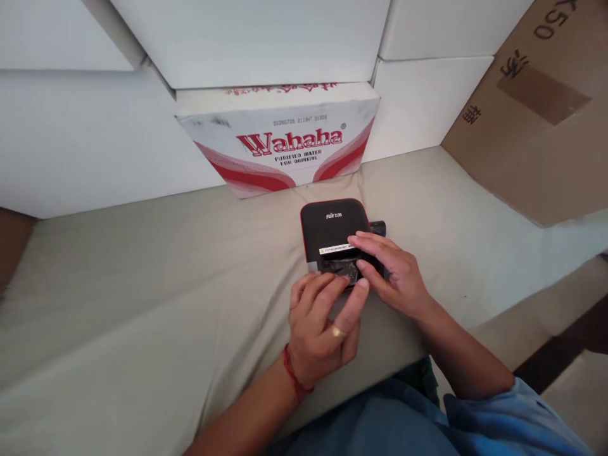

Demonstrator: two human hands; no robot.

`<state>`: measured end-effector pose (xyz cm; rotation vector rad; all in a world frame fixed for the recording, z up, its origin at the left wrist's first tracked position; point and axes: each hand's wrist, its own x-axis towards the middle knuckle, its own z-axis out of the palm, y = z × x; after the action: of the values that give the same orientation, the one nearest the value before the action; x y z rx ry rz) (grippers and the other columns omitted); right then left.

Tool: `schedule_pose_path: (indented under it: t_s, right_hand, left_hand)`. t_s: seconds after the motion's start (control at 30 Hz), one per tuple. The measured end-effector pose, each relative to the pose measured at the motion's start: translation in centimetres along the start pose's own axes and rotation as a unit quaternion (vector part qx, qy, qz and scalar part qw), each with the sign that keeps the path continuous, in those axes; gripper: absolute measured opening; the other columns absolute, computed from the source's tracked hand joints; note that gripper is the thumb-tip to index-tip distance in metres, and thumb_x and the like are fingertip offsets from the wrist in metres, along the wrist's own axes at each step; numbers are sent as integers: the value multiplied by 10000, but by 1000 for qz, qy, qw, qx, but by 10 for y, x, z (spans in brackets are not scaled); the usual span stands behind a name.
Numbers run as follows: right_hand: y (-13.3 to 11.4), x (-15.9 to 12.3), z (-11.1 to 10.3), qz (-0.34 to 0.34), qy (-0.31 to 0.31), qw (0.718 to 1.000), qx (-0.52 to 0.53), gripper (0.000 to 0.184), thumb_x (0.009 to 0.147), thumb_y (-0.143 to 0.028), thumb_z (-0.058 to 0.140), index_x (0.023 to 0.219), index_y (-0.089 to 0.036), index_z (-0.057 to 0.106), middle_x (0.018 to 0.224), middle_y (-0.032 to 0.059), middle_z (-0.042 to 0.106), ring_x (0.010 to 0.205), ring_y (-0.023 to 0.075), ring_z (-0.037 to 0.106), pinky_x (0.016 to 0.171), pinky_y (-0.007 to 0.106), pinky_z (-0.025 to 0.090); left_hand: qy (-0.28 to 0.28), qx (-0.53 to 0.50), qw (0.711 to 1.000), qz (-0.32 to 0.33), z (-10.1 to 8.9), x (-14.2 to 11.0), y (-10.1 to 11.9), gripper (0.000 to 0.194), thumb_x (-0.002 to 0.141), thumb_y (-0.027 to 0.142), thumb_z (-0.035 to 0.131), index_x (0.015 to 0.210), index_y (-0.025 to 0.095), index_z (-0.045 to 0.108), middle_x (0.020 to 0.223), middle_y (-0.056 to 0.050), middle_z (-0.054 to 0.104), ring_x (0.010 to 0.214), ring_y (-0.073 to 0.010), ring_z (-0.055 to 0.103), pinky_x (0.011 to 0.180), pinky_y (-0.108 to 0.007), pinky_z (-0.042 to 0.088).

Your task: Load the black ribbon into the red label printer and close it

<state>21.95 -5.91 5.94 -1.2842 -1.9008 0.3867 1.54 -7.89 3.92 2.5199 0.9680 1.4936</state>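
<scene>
A small black printer (331,221) with a red edge and a white warning strip lies on the cloth. In its near part is an opening with a dark, shiny flap or piece (346,268), whose kind I cannot make out. My left hand (325,323) is curled over the near end, its fingertips and thumb closed about this dark piece. From the right side my right hand (399,273) grips the printer, fingertips on the top near the strip and thumb at the opening. A black part (379,227) sticks out beyond the printer's right side; my right hand partly hides it.
Behind the printer stands a red and white water carton (304,142). White boxes (256,38) are stacked at the back. At the right is a large brown cardboard box (546,120). A wrinkled beige cloth (156,304) covers the surface.
</scene>
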Motion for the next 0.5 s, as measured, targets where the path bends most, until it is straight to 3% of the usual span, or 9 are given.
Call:
schedule_pose_path:
  t_s: [0.07, 0.13, 0.2, 0.27, 0.37, 0.43, 0.5]
  right_hand:
    - [2, 0, -1, 3, -9, 1000, 12, 414, 1086, -259, 626, 1489, -277, 720, 1466, 85, 793, 1415, 236, 726, 1228, 463, 593]
    - [4, -1, -2, 4, -17, 1000, 24, 435, 1075, -240, 629, 1501, -277, 711, 1467, 80, 793, 1430, 232, 714, 1239, 463, 584]
    - [4, -1, -4, 6, -28, 999, 32, 450, 1072, -230, 626, 1512, -280, 703, 1471, 72, 791, 1452, 230, 699, 1250, 464, 575]
    - [4, -1, -6, 12, -39, 998, 37, 458, 1075, -236, 620, 1523, -288, 696, 1489, 67, 780, 1472, 233, 684, 1262, 470, 564]
    - [3, -1, -9, 19, -46, 998, 39, 458, 1077, -248, 621, 1527, -291, 694, 1512, 74, 765, 1481, 237, 677, 1278, 479, 547]
    - [2, -2, -9, 22, -47, 998, 40, 463, 1072, -244, 628, 1528, -292, 692, 1524, 78, 758, 1480, 238, 677, 1286, 487, 537]
    - [2, -3, -10, 24, -49, 998, 39, 473, 1068, -236, 633, 1534, -300, 685, 1531, 79, 753, 1482, 242, 675, 1293, 504, 528]
  left_hand:
    - [34, -38, 997, -66, -10, 2, -6, 591, 920, 50, 684, 1487, 209, 634, 1236, -107, 711, 1177, -247, 676, 1100, -434, 518]
    - [75, -67, 974, -201, -17, 5, -21, 575, 938, 107, 735, 1475, 290, 638, 1307, -69, 683, 1249, -232, 656, 1147, -417, 500]
    - [88, -155, 922, -344, -20, 7, -42, 535, 936, 243, 790, 1438, 355, 643, 1453, -48, 632, 1407, -270, 599, 1243, -485, 446]
    - [51, -297, 848, -435, -18, 10, -65, 602, 881, 353, 827, 1446, 394, 623, 1641, -25, 554, 1616, -322, 444, 1366, -583, 302]
    - [6, -436, 764, -476, -11, 15, -87, 844, 728, 329, 917, 1500, 442, 593, 1808, 20, 402, 1769, -329, 181, 1450, -595, 60]
    - [-5, -498, 737, -457, -4, 19, -90, 957, 678, 287, 939, 1543, 461, 569, 1831, 32, 375, 1782, -325, 145, 1461, -574, 43]
    - [-11, -549, 721, -424, 2, 22, -87, 1011, 675, 271, 946, 1581, 472, 545, 1821, 29, 399, 1773, -334, 191, 1463, -566, 115]
